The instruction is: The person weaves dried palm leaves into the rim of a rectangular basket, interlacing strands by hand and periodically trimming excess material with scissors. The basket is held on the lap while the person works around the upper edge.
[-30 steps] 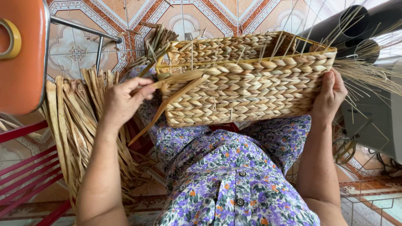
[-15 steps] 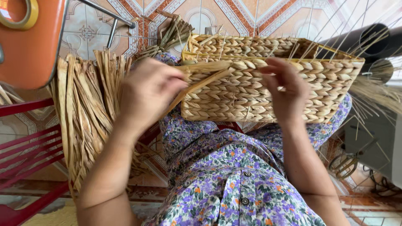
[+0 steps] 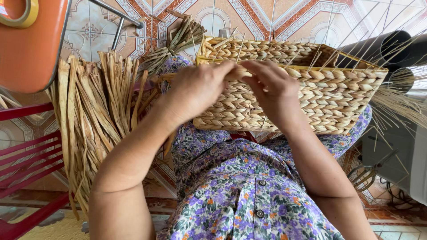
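Resting across your lap, the woven basket (image 3: pixel 311 95) is a rectangular box of thick braided straw-coloured rows, with thin stiff stalks standing up from its rim. Your left hand (image 3: pixel 195 91) and right hand (image 3: pixel 273 89) meet at the near rim, fingers pinched together on a flat dried strand (image 3: pixel 238 73). Loose dried leaf strips (image 3: pixel 95 115), long and papery, hang beside your left arm.

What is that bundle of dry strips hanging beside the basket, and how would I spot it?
Start at the woven basket on the person's lap, where the left hand and right hand meet at its rim. Look past the left hand toward the orange chair seat. There hangs the bundle of flat tan strips, loose and unwoven, unlike the braided basket wall.
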Action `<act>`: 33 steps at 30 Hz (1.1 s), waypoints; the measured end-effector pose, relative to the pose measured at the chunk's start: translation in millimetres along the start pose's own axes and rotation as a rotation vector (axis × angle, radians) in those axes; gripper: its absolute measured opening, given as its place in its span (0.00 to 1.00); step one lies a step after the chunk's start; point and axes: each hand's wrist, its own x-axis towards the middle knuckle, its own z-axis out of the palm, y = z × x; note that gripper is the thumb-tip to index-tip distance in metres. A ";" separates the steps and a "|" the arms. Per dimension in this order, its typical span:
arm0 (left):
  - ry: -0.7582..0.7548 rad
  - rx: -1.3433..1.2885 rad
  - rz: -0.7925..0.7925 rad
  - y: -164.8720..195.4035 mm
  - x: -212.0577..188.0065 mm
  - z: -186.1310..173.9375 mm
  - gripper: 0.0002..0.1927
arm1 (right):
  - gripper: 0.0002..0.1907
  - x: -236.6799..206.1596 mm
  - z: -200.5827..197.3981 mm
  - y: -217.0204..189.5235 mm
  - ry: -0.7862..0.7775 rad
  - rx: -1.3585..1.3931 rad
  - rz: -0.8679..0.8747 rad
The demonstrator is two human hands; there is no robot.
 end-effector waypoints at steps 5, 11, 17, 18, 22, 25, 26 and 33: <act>0.269 0.096 0.220 -16.8 -5.6 -29.4 0.04 | 0.11 12.5 19.7 10.9 -0.033 -0.109 -0.062; 0.479 0.296 0.197 -16.9 2.8 22.9 0.06 | 0.07 6.3 28.5 24.0 -0.017 -0.146 -0.031; 0.485 0.273 0.243 -17.5 3.9 41.9 0.07 | 0.06 8.3 32.9 24.2 -0.010 -0.150 -0.016; 0.457 0.264 0.248 -18.6 6.4 36.5 0.07 | 0.06 9.1 31.4 23.9 0.001 -0.169 -0.023; 0.221 0.211 0.267 -31.2 8.7 -19.1 0.09 | 0.08 9.9 20.2 22.5 -0.120 -0.082 -0.057; 0.638 0.511 0.344 -17.4 0.3 -61.1 0.01 | 0.12 11.2 15.5 25.6 -0.142 -0.114 -0.033; 0.707 0.469 0.322 -9.1 -10.7 -71.8 0.03 | 0.11 11.5 16.5 27.1 -0.122 -0.103 -0.020; 0.557 0.193 0.091 35.6 -5.7 -8.9 0.10 | 0.10 4.4 28.7 35.9 -0.053 0.000 0.009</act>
